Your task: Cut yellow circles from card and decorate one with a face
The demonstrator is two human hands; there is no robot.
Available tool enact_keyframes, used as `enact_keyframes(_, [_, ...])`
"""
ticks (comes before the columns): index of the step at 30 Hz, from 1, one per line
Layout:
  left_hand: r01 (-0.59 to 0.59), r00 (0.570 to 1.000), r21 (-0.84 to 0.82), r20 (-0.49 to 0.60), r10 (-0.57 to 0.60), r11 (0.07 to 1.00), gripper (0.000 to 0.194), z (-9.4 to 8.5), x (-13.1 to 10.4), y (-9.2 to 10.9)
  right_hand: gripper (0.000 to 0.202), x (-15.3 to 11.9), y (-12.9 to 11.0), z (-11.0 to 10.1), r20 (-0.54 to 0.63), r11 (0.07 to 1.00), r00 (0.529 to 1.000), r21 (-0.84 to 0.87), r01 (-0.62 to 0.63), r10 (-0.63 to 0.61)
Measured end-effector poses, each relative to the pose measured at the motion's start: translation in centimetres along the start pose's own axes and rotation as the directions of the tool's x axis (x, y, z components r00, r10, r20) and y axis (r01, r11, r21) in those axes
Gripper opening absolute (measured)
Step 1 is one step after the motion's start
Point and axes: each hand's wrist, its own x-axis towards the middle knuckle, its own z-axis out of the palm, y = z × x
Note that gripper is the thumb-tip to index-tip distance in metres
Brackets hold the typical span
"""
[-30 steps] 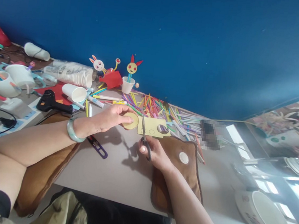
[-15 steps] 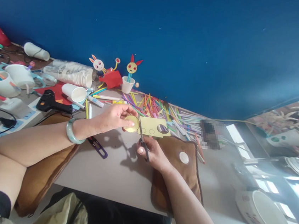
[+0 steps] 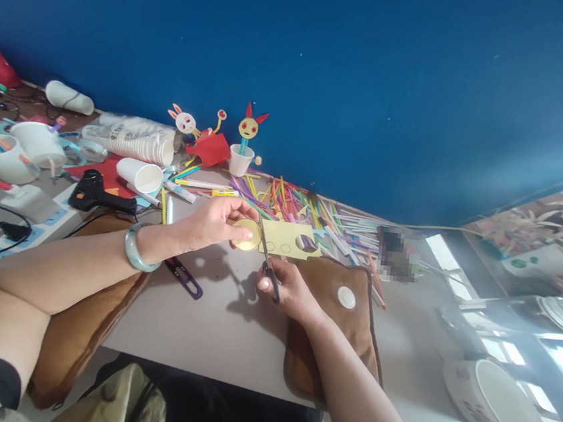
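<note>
The worktop (image 3: 187, 342) supports the brown plush pad (image 3: 308, 361), which lies beneath the right forearm and appears to cushion it. The left hand (image 3: 212, 224) pinches the yellow disc (image 3: 252, 227) between thumb and fingers, presumably to steady it while leaving its right edge accessible. The right hand (image 3: 296, 290) is closed around the handles of the scissors (image 3: 267, 261); their blades point away from the wearer along that edge. The yellow card sheet (image 3: 297, 231) extends rightward from the blades, its outlined circles facing up; whether disc and sheet remain joined cannot be determined.
</note>
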Motion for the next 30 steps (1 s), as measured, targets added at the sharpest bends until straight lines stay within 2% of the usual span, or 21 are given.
enact_keyframes(17, [-0.018,0.999,-0.034,-0.028,0.017,0.999,0.033,0.0,0.2,-0.3,0.061,0.0,0.4,0.0,-0.007,1.000,1.000,-0.007,-0.009,0.009])
enact_keyframes(23, [-0.010,1.000,-0.074,-0.025,0.008,0.997,0.032,-0.2,0.6,-0.8,0.059,0.0,0.4,0.1,-0.091,1.000,0.996,-0.023,-0.010,0.008])
enact_keyframes(30, [0.010,1.000,0.006,-0.012,-0.009,1.000,0.029,-0.5,0.8,-1.2,0.049,-0.2,0.3,0.2,-0.203,1.000,0.979,-0.018,-0.023,0.019])
